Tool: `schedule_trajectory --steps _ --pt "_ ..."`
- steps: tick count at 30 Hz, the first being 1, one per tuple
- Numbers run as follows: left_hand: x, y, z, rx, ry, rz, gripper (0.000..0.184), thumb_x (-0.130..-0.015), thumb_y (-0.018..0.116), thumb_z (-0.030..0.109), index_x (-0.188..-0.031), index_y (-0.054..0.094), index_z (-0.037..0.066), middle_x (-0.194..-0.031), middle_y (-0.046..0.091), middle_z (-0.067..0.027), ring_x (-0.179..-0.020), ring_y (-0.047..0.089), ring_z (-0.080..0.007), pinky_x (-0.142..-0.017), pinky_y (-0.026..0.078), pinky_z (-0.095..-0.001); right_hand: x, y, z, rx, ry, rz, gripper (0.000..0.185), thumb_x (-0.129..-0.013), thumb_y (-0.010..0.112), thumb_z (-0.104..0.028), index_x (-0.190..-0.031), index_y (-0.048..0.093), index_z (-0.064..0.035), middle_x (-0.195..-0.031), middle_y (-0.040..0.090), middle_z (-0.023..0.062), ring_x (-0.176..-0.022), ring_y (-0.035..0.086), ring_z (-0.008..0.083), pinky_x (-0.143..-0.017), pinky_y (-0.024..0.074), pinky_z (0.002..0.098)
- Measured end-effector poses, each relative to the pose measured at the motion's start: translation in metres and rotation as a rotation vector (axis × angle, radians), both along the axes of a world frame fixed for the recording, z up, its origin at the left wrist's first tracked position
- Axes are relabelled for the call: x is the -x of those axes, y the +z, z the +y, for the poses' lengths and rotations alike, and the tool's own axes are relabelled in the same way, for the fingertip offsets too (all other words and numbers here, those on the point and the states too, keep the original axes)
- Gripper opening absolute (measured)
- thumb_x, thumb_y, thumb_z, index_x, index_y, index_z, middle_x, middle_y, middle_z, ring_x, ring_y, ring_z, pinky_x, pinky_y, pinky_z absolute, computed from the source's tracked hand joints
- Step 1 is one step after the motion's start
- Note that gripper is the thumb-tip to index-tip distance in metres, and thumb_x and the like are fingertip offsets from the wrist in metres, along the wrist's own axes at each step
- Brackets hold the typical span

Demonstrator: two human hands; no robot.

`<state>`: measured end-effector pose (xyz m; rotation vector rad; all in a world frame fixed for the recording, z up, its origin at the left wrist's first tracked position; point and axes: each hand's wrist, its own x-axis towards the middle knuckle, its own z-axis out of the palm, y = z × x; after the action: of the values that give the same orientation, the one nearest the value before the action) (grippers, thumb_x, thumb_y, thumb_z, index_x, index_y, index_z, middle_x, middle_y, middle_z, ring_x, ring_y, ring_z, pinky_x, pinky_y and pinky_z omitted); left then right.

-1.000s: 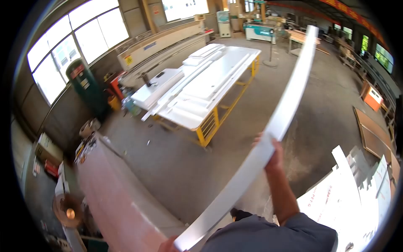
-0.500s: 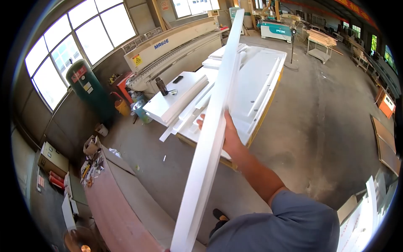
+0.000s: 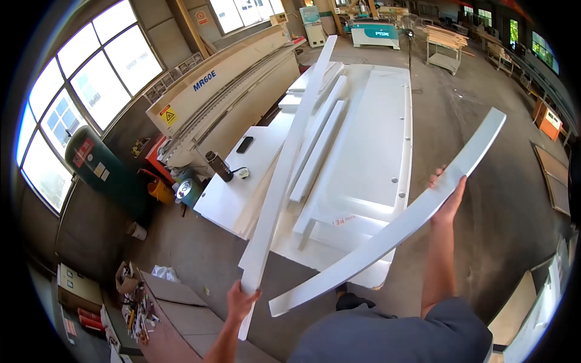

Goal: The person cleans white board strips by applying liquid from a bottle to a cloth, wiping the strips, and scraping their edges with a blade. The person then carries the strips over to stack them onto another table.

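1. I see the left hand (image 3: pixel 240 299) wrapped around the near end of a long white strip (image 3: pixel 289 163) slanting over the white-topped table (image 3: pixel 408 121).
2. The right hand (image 3: pixel 449 207) curls around a second strip (image 3: pixel 393 235), beyond its middle.
3. I judge both light, stiffish and slippery; mid-length grips should balance best.
4. Half a second ago, the right hand overlapped the table; now it's out right.

A bottle (image 3: pixel 218 166) is standing near the left edge of the surface (image 3: pixel 223 202), a phone (image 3: pixel 244 145) lying beyond it. Tools (image 3: pixel 138 314) are cluttering the far left corner of a bench (image 3: pixel 174 343). Planks (image 3: pixel 446 37) are lying on a cart (image 3: pixel 443 62).
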<state>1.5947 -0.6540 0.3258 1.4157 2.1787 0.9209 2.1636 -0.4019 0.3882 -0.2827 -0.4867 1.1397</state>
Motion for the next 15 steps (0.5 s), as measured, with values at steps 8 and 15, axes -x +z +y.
schedule_trajectory --steps 8,15 --pt "0.085 -0.082 0.231 0.200 -0.103 0.004 0.057 -0.073 0.086 0.045 -0.097 0.068 -0.003 -0.090 0.073 -0.0206 -0.082 0.071 -0.0327 -0.076 0.055 -0.0432 -0.065 -0.045 -0.021 -0.051 -0.211 -0.024 0.066 -0.100 0.060 -0.055 -0.132 0.048 0.0013 -0.115 0.055 0.0138 -0.093 0.057 0.0229 -0.076 0.0507 0.0334" --pt "0.099 -0.110 0.372 0.301 -0.191 0.051 0.063 -0.075 0.084 0.048 -0.105 0.068 -0.004 -0.100 0.075 -0.0233 -0.095 0.072 -0.0387 -0.085 0.056 -0.0470 -0.036 -0.038 -0.107 -0.022 -0.476 -0.052 0.057 -0.103 0.061 -0.045 -0.134 0.049 0.0017 -0.120 0.057 0.0155 -0.098 0.059 0.0244 -0.080 0.0543 0.0332"
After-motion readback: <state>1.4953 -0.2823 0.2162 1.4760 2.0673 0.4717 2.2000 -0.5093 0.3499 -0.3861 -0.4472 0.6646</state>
